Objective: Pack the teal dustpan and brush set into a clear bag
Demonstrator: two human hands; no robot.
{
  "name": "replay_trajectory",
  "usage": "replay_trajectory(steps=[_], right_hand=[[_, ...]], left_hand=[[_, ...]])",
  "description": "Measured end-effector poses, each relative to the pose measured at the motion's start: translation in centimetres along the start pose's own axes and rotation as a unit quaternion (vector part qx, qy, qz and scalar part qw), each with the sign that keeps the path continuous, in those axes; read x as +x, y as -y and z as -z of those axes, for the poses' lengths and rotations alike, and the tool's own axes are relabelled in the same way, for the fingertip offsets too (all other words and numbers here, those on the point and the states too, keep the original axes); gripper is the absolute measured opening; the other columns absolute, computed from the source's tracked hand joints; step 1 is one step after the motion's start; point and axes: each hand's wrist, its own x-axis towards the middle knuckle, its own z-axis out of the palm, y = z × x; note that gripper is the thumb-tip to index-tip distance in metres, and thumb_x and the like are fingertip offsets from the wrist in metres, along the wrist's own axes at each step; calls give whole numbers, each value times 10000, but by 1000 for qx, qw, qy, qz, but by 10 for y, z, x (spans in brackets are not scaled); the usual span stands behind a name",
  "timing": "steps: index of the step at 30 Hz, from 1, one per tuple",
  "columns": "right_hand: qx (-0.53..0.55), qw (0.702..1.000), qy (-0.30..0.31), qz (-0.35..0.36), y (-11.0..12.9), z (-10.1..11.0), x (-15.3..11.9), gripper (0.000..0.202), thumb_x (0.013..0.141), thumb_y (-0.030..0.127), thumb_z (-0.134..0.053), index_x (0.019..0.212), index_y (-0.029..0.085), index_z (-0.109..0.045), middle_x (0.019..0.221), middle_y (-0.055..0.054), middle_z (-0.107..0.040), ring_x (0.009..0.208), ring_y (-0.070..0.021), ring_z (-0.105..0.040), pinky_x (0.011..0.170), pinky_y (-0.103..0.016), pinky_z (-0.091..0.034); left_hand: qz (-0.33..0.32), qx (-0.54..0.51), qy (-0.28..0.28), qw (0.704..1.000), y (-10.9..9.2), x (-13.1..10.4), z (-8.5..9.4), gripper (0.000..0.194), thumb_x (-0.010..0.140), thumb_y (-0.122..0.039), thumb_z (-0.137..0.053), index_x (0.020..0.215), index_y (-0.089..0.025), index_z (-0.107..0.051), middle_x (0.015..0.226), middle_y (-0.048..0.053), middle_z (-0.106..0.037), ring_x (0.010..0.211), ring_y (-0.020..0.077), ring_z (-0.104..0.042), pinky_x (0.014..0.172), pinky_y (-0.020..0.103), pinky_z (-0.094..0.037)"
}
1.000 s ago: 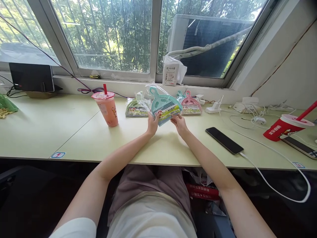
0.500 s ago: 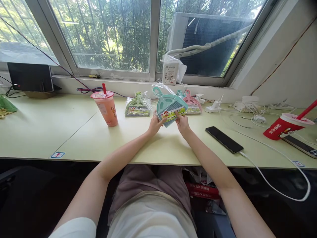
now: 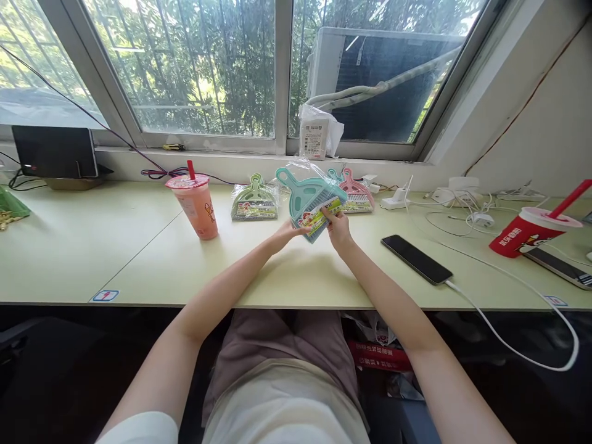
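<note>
A teal dustpan-and-brush set (image 3: pixel 303 192) in clear plastic is held tilted above the table, its handle pointing up and left. My right hand (image 3: pixel 338 231) grips its right lower side, thumb on the yellow label. At its lower left edge, my left hand (image 3: pixel 285 235) supports it, with the thumb along the label and the other fingers mostly hidden behind. A green set (image 3: pixel 255 200) in plastic lies behind to the left. Behind to the right are a pink set (image 3: pixel 356 191) and part of another teal one (image 3: pixel 335 175).
A pink drink cup (image 3: pixel 198 209) stands left on the table (image 3: pixel 139 228). To the right lie a black phone (image 3: pixel 416 259) on a white cable, a tilted red cup (image 3: pixel 527 234), another phone (image 3: pixel 562 268) and tangled cables. A tablet (image 3: pixel 53 154) stands far left.
The held set has tilted further, its handle shifting left and slightly down. My left hand has flattened beneath its lower edge. The camera view has shifted slightly.
</note>
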Motion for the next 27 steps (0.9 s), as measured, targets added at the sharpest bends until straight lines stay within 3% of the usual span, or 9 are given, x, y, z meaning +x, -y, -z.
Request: replay_trajectory(steps=[4, 6, 11, 15, 19, 22, 27], right_hand=[[-1, 1000, -14, -6, -3, 0, -1, 453, 531, 310, -916, 849, 222, -605, 964, -28, -732, 1026, -249, -683, 886, -413, -597], [-3, 1000, -28, -4, -4, 2, 0, 452, 534, 325, -913, 848, 226, -603, 949, -22, -736, 1007, -249, -688, 878, -415, -601], [5, 1000, -27, -6, -7, 5, 5, 435, 566, 362, -898, 851, 228, -598, 927, -19, -741, 977, -248, -701, 870, -409, -609], [15, 1000, -10, -24, -7, 5, 7, 369, 646, 348, -850, 899, 237, -605, 957, -8, -742, 1013, -231, -698, 880, -384, -606], [36, 999, -5, -40, -8, 4, 8, 247, 769, 356, -733, 955, 248, -611, 982, 5, -742, 1019, -205, -694, 874, -363, -600], [53, 998, -18, -42, -9, 7, 10, 187, 810, 307, -659, 982, 244, -621, 960, 16, -741, 972, -179, -696, 858, -331, -593], [52, 997, -49, -30, -10, 12, 14, 198, 759, 197, -671, 950, 228, -630, 897, 30, -735, 879, -163, -697, 823, -311, -583]], left_hand=[[-4, -41, -117, 992, 10, 2, -12, 649, 742, -578, -758, 1243, -197, -597, 1318, 135, -651, 1226, 319, -612, 1024, 483, -494], [-11, -30, -135, 990, 16, 2, -17, 683, 702, -569, -799, 1229, -193, -581, 1321, 140, -650, 1212, 313, -617, 999, 468, -512], [-35, -13, -114, 993, 30, 5, -17, 807, 580, -510, -887, 1232, -185, -541, 1281, 143, -668, 1159, 312, -634, 902, 430, -553], [-2, 5, -152, 988, 36, 7, -11, 760, 581, -437, -882, 1204, -186, -526, 1157, 103, -710, 998, 268, -678, 737, 343, -560], [5, 0, -155, 988, 34, 8, -7, 694, 581, -370, -859, 1165, -185, -534, 1107, 86, -714, 920, 236, -680, 660, 288, -534], [21, 11, -129, 991, 32, 6, -6, 709, 575, -348, -850, 1180, -180, -522, 1110, 96, -710, 912, 234, -679, 654, 284, -531], [43, 38, -79, 995, 25, 0, -9, 775, 612, -350, -853, 1293, -211, -510, 1205, 100, -694, 1003, 230, -666, 745, 297, -532]])
